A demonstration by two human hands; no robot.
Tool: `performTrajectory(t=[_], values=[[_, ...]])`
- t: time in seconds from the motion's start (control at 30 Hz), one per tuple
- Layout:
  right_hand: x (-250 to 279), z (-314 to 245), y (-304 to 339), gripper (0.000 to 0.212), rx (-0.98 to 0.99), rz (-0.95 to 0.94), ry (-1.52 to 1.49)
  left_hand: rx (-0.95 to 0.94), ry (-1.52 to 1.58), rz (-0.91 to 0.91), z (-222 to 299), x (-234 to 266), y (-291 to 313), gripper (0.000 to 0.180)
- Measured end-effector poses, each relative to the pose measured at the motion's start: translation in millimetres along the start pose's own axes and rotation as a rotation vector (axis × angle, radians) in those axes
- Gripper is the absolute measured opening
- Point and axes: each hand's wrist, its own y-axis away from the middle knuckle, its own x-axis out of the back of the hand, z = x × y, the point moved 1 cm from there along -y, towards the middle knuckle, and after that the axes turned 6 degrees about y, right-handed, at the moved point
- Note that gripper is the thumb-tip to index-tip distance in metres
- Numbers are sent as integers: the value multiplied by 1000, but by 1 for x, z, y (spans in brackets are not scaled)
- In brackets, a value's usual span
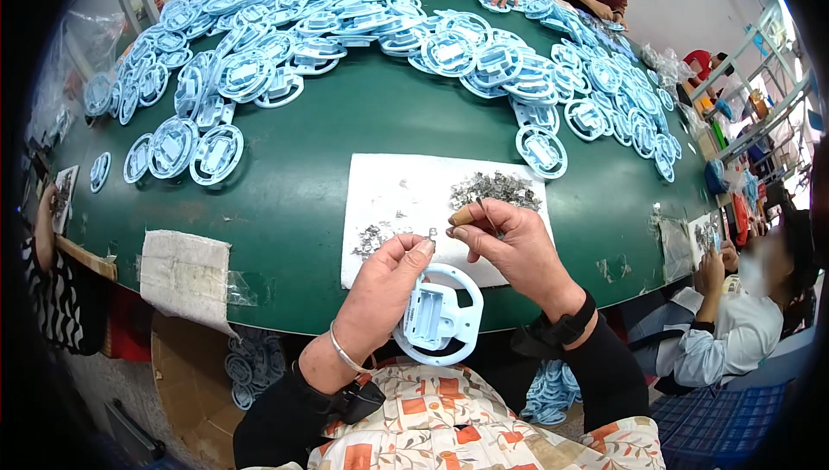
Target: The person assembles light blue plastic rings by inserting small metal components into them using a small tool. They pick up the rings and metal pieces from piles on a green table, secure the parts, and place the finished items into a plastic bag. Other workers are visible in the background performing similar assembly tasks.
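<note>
My left hand [380,288] pinches a small shiny metal piece [433,233] upright between thumb and forefinger. Just under that hand is a light blue plastic wheel-shaped part [427,314] with a rectangular compartment facing up; its left rim goes behind the hand, and I cannot tell whether the other fingers grip it. My right hand [522,254], with tan coverings on its fingertips, is closed close to the metal piece but apart from it. A tiny dark thing shows at its fingertips and a thin dark strip between its fingers; neither is clear.
Small metal pieces lie in a larger heap [496,189] and a smaller heap [371,241] on a white pad [389,176]. Many blue wheel-shaped parts [345,16] are piled across the green table [294,202]. A folded cloth [184,267] overhangs the near edge. Other people work around the table.
</note>
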Motion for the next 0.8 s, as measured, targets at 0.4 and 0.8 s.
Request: performTrajectory(t=[0.4,0.8], values=[[-2,-9,16,17,279,-21,339,45,-173,-49,-1,-1,5,31],[8,-15,30,14,24,-100,146,-162,-475,-99,-7,-2,8,28]])
